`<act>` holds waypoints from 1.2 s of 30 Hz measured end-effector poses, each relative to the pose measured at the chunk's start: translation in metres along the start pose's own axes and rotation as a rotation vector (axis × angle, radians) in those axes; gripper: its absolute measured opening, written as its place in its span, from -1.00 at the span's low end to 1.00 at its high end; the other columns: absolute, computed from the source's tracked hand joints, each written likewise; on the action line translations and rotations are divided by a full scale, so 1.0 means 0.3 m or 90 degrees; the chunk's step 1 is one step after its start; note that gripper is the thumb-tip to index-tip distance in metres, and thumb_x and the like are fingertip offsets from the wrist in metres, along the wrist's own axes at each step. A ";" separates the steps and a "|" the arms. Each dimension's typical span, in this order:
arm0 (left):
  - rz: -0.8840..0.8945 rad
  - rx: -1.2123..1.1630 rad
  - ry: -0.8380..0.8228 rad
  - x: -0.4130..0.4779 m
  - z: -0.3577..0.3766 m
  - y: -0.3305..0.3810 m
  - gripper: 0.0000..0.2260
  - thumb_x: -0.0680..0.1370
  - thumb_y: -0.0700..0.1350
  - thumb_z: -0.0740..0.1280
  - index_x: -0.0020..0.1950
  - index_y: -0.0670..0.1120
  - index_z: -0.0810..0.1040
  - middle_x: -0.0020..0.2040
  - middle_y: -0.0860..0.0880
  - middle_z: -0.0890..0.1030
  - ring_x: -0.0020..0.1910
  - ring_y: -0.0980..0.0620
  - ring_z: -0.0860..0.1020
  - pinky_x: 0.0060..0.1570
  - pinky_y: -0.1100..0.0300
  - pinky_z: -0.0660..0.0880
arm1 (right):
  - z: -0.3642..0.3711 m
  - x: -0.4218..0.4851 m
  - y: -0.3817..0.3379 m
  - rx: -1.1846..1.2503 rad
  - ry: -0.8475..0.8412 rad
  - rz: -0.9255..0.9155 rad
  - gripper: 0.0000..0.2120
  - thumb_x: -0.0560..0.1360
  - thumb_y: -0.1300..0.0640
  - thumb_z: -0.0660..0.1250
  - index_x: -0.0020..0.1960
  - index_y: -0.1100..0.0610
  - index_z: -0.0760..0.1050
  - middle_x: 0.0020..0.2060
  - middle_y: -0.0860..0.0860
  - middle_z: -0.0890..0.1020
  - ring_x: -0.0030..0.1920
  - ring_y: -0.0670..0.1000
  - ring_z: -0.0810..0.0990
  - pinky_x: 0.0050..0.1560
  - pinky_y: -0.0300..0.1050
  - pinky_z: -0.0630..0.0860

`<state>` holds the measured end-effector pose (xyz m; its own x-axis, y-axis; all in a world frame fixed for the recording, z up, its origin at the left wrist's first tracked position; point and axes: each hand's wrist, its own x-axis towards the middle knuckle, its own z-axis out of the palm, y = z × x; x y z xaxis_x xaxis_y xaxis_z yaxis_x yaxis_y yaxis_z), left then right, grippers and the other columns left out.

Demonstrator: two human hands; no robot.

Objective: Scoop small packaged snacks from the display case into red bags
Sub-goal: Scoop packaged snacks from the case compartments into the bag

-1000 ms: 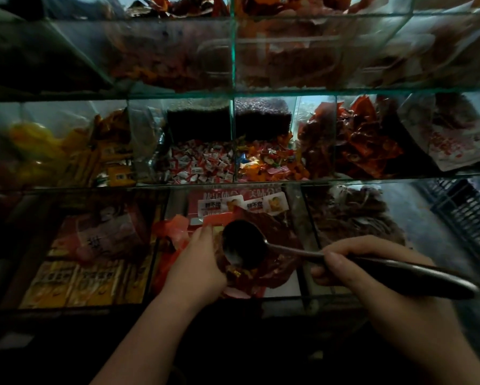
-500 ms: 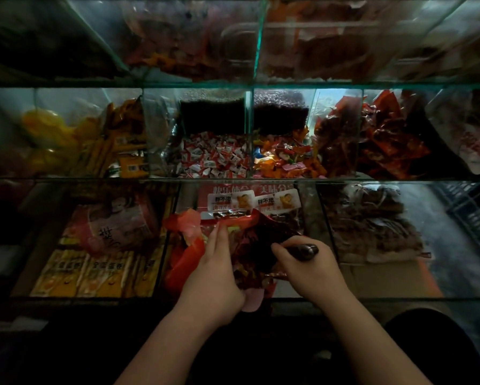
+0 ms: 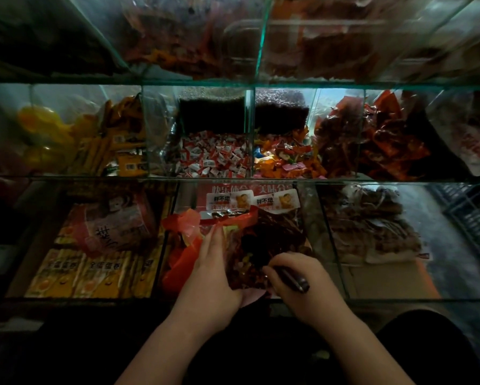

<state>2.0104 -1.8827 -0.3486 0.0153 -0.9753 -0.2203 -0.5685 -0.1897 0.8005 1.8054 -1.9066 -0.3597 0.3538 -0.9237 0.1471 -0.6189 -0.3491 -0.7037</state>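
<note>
A thin red plastic bag [image 3: 183,245] lies in the middle compartment of the glass display case [image 3: 327,237], on a pile of dark red snack packets [image 3: 269,240]. My left hand [image 3: 214,270] holds the bag's edge, fingers stretched up along it and thumb underneath. My right hand [image 3: 294,276] grips the dark handle of a metal scoop [image 3: 291,279]. The scoop's bowl is buried among the packets and hidden from me.
Left compartment holds yellow packets [image 3: 86,273] and a pink wrapped bundle [image 3: 113,220]. Right compartment holds brown packets [image 3: 372,226]. The shelf above has white-red candies [image 3: 214,157], mixed orange candies [image 3: 286,159] and red packs [image 3: 383,143]. A dark crate [image 3: 472,215] stands at the far right.
The scoop, held empty above the bag a second ago, has gone down into the packets. My right hand moved left and closer to the bag. My left hand stayed on the bag.
</note>
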 end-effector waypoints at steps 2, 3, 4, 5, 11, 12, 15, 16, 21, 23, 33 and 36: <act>0.005 -0.014 0.002 -0.005 0.006 0.006 0.21 0.25 0.28 0.62 0.61 0.27 -0.20 0.58 0.36 -0.13 0.61 0.14 -0.01 0.55 -0.01 0.18 | -0.010 0.010 -0.002 0.051 -0.002 0.032 -0.93 0.49 0.07 0.46 -0.16 -0.06 0.61 -0.25 -0.18 0.65 -0.18 -0.18 0.64 -0.14 -0.24 0.55; 0.008 -0.010 0.004 -0.007 0.008 0.009 0.21 0.24 0.29 0.62 0.60 0.29 -0.20 0.59 0.36 -0.13 0.60 0.15 -0.03 0.56 -0.01 0.16 | -0.021 0.019 -0.003 0.095 0.009 0.077 -0.91 0.49 0.07 0.47 -0.19 -0.05 0.62 -0.27 -0.16 0.67 -0.20 -0.16 0.65 -0.15 -0.18 0.58; 0.008 -0.004 0.003 -0.008 0.012 0.013 0.22 0.23 0.31 0.61 0.60 0.29 -0.22 0.58 0.37 -0.15 0.59 0.19 -0.08 0.56 0.04 0.09 | -0.037 0.031 -0.006 0.137 0.022 0.130 -0.89 0.48 0.07 0.47 -0.22 -0.04 0.64 -0.28 -0.13 0.68 -0.23 -0.14 0.66 -0.16 -0.11 0.61; 0.007 0.002 0.000 -0.009 0.014 0.017 0.24 0.21 0.34 0.59 0.59 0.29 -0.24 0.58 0.38 -0.18 0.56 0.24 -0.13 0.54 0.10 0.03 | -0.056 0.041 -0.009 0.170 0.028 0.176 -0.89 0.47 0.05 0.48 -0.24 -0.04 0.65 -0.29 -0.10 0.69 -0.26 -0.13 0.67 -0.17 -0.05 0.64; -0.009 0.001 0.001 -0.014 0.014 0.018 0.24 0.23 0.29 0.62 0.59 0.28 -0.25 0.60 0.34 -0.16 0.61 0.14 -0.08 0.58 -0.04 0.11 | -0.096 0.055 -0.034 0.261 -0.001 0.271 -0.84 0.40 -0.16 0.43 -0.18 -0.10 0.69 -0.27 -0.06 0.73 -0.26 -0.06 0.72 -0.21 0.00 0.69; -0.008 -0.003 0.001 -0.016 0.014 0.018 0.24 0.23 0.27 0.63 0.59 0.29 -0.23 0.59 0.35 -0.14 0.61 0.12 -0.02 0.56 -0.04 0.17 | -0.077 0.057 -0.037 0.233 0.016 0.273 -0.89 0.42 -0.12 0.44 -0.20 -0.12 0.68 -0.28 -0.11 0.72 -0.27 -0.12 0.71 -0.21 -0.07 0.67; 0.002 -0.021 0.016 -0.018 0.012 0.012 0.19 0.29 0.15 0.64 0.58 0.31 -0.22 0.57 0.38 -0.09 0.55 0.18 0.13 0.47 0.19 0.27 | -0.003 0.052 -0.054 0.164 0.032 0.236 -0.87 0.46 0.04 0.47 -0.27 -0.08 0.64 -0.34 -0.21 0.68 -0.30 -0.23 0.64 -0.25 -0.35 0.51; 0.002 -0.009 0.016 -0.018 0.011 0.013 0.19 0.32 0.14 0.63 0.59 0.29 -0.25 0.58 0.37 -0.10 0.56 0.17 0.10 0.49 0.17 0.24 | 0.015 0.044 -0.060 0.160 0.015 0.219 -0.85 0.46 0.07 0.47 -0.28 -0.06 0.64 -0.35 -0.20 0.67 -0.31 -0.23 0.63 -0.26 -0.38 0.48; -0.007 -0.051 -0.010 -0.027 -0.001 0.019 0.31 0.10 0.35 0.59 0.59 0.30 -0.25 0.52 0.46 -0.10 0.26 0.65 0.14 0.23 0.57 0.17 | -0.044 0.056 -0.076 0.193 -0.017 0.249 -0.88 0.44 -0.02 0.45 -0.27 -0.07 0.67 -0.36 -0.12 0.70 -0.34 -0.18 0.67 -0.33 -0.34 0.54; -0.002 -0.054 -0.008 -0.031 0.003 0.023 0.31 0.03 0.42 0.52 0.58 0.32 -0.23 0.51 0.48 -0.10 0.46 0.37 0.14 0.40 0.40 0.18 | -0.085 0.067 -0.071 0.292 0.007 0.320 -0.89 0.44 -0.02 0.46 -0.23 -0.03 0.69 -0.34 -0.01 0.73 -0.31 -0.03 0.73 -0.29 -0.16 0.65; 0.000 -0.059 -0.003 -0.029 0.005 0.021 0.28 0.15 0.26 0.64 0.60 0.29 -0.20 0.56 0.40 -0.01 0.43 0.34 0.23 0.35 0.32 0.30 | -0.123 0.037 -0.089 0.480 0.122 0.449 -0.90 0.47 0.18 0.49 -0.21 0.18 0.67 -0.28 0.24 0.72 -0.27 0.23 0.74 -0.28 0.04 0.68; -0.016 -0.070 -0.011 -0.026 0.012 0.010 0.30 0.19 0.16 0.69 0.61 0.27 -0.21 0.40 0.56 -0.05 0.09 0.76 0.13 0.06 0.66 0.15 | -0.155 0.012 -0.084 0.571 0.194 0.477 -0.90 0.48 0.23 0.48 -0.17 0.26 0.64 -0.27 0.31 0.70 -0.26 0.33 0.72 -0.31 0.00 0.66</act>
<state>2.0057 -1.8752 -0.3465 0.0144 -0.9681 -0.2502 -0.4751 -0.2268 0.8502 1.7897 -1.9085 -0.3093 -0.1397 -0.8912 -0.4315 0.1501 0.4117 -0.8989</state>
